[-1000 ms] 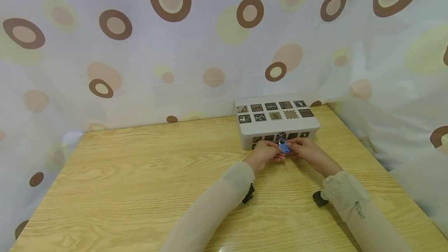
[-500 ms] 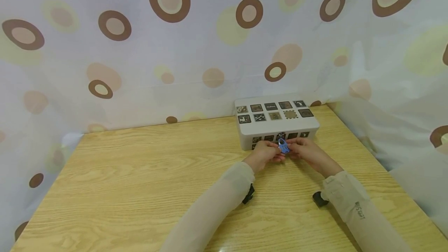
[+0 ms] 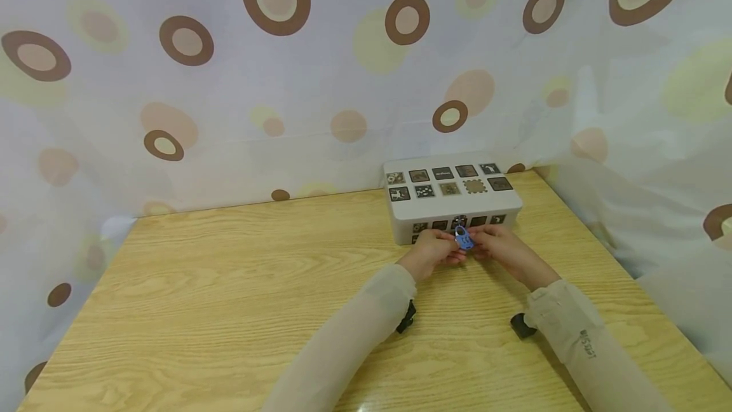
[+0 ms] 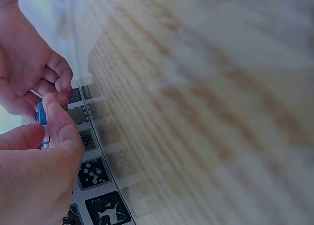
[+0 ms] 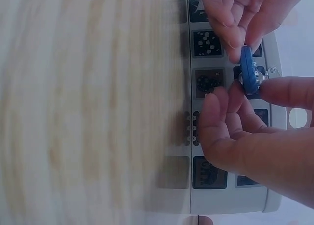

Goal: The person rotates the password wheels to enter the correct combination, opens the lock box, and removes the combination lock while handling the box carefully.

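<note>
A small blue combination padlock (image 3: 464, 239) hangs by its shackle from the metal clasp (image 3: 459, 222) on the front of a white box (image 3: 452, 207). My left hand (image 3: 430, 253) pinches the padlock's body from the left between thumb and finger. From the right, my right hand (image 3: 506, 252) has its thumb and curled fingers at the lock's other side. In the right wrist view the padlock (image 5: 249, 72) is seen edge-on, with its number dials facing my right thumb (image 5: 284, 91). Fingers cover most of the padlock (image 4: 41, 114) in the left wrist view.
The closed box bears dark square pictures on its lid and front. It stands at the back right of the wood-grain table (image 3: 240, 297), close to a white curtain (image 3: 320, 94) with brown and yellow circles. Black straps (image 3: 523, 325) sit at both wrists.
</note>
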Demonstrator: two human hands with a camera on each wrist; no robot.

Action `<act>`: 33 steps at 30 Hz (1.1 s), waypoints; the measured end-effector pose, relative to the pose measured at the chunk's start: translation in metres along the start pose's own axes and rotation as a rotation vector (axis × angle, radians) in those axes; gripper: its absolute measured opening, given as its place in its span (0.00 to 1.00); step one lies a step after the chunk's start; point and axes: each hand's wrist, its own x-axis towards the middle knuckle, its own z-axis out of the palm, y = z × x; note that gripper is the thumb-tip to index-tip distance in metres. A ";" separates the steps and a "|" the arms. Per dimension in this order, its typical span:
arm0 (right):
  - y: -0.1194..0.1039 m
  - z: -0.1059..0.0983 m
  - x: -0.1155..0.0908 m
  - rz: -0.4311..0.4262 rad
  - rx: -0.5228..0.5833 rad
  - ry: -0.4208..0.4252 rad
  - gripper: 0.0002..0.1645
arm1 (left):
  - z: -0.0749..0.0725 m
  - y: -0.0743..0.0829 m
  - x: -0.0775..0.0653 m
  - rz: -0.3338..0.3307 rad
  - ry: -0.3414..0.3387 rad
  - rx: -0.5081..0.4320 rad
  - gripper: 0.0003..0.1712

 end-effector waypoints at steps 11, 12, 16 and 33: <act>0.002 0.000 -0.001 -0.035 0.016 -0.005 0.27 | 0.001 -0.001 0.001 -0.010 0.011 -0.011 0.02; 0.003 0.000 -0.001 -0.038 0.019 -0.002 0.26 | 0.001 -0.001 0.001 -0.009 0.010 -0.015 0.02; 0.005 0.000 0.000 -0.060 0.053 0.020 0.25 | 0.000 -0.001 0.001 0.004 0.006 -0.021 0.02; 0.006 0.002 -0.001 0.020 0.237 0.078 0.23 | 0.007 0.000 -0.014 0.223 0.169 0.519 0.07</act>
